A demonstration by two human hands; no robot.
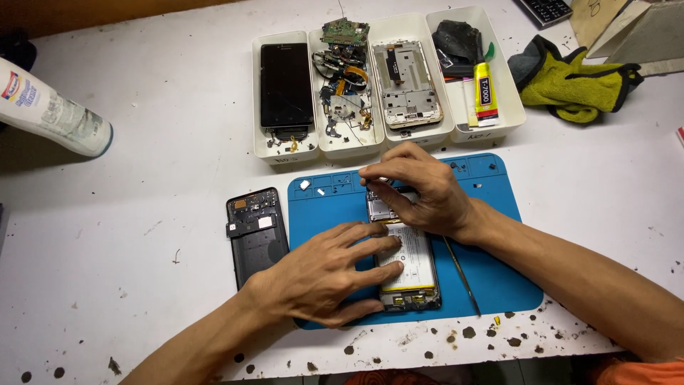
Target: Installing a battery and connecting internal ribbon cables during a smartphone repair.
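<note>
On the blue work mat [491,271] at the middle of the bench [128,235], an opened phone [406,264] lies back-up, its long axis running away from the person, top end toward the row of white trays [388,139]. The left hand [320,274] lies flat across the phone's lower half, fingers spread and pressing down on the pale battery [413,253]; it pinches nothing. The right hand [420,189] comes in from the right and arches over the top end, fingertips [374,182] drawn together over the upper board; whether they pinch some small part there, I cannot tell, it's hidden under the fingers. So the right grip is the nearer to the phone's far end, while the left pins the near end. A thin metal pry tool [462,274] lies just beside the phone's right edge, roughly parallel to it. Left of the mat, a dark back cover [256,232] rests on the bench, apart from both hands.
</note>
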